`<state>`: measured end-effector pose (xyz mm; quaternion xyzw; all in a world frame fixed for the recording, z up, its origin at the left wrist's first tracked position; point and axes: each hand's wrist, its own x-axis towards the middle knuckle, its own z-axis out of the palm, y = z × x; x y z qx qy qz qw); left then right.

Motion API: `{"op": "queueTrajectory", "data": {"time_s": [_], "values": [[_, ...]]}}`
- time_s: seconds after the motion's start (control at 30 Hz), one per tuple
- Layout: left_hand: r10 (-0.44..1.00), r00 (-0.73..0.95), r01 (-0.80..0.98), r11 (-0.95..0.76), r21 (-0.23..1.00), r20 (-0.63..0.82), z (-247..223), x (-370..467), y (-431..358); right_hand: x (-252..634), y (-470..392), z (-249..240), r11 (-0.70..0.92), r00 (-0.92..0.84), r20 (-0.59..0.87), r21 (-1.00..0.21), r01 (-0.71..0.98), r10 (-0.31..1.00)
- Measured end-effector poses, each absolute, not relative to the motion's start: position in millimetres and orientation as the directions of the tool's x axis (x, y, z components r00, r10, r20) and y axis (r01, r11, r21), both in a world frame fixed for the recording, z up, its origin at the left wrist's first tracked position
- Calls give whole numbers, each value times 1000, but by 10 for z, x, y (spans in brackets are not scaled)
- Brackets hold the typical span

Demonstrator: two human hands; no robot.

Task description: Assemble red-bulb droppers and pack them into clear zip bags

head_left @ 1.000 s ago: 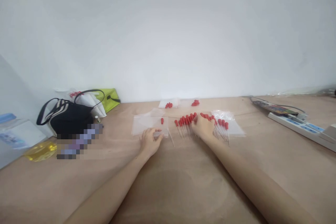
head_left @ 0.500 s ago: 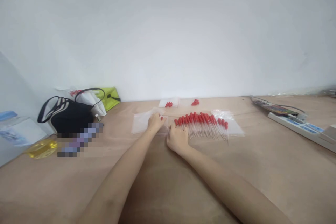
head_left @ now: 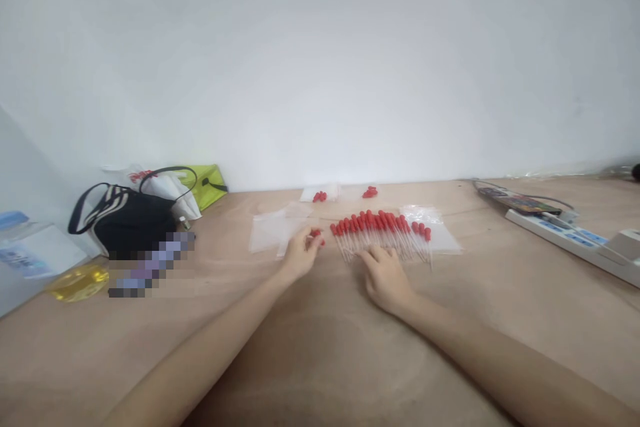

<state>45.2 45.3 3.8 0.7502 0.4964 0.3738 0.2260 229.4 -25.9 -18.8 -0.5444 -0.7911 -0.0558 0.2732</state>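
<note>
Centrally, a fanned row of red-tipped sticks (head_left: 370, 221) is spread across a brown bench (head_left: 320, 367), red ends pointed toward the top of the frame. Left of centre, red pieces (head_left: 316, 233) are held in the narrowed fingertips of the left hand (head_left: 299, 255), just beside flat clear bags (head_left: 265, 233). Below the row, the right hand (head_left: 387, 277) is placed with fingers bent at the stems; whether any is gripped cannot be told. At far left a black bag (head_left: 140, 223) is seen, at far right a white power strip (head_left: 543, 231).
</note>
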Motion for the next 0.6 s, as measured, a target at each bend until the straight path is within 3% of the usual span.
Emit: {"op": "queueTrajectory", "data": {"time_s": [0.07, 0.13, 0.27, 0.6], "values": [[899, 339, 353, -394, 849, 276, -41, 461, 241, 2533, -315, -243, 437, -253, 550, -232, 869, 796], [886, 398, 261, -356, 897, 236, -124, 478, 96, 2667, -346, -254, 451, -235, 576, -265, 852, 783], [890, 405, 250, -327, 912, 208, -220, 497, 21, 2643, -374, -180, 498, -263, 580, -293, 816, 771], [881, 411, 239, -352, 905, 235, -173, 509, 9, 2514, -390, -144, 554, -374, 553, -200, 808, 745]]}}
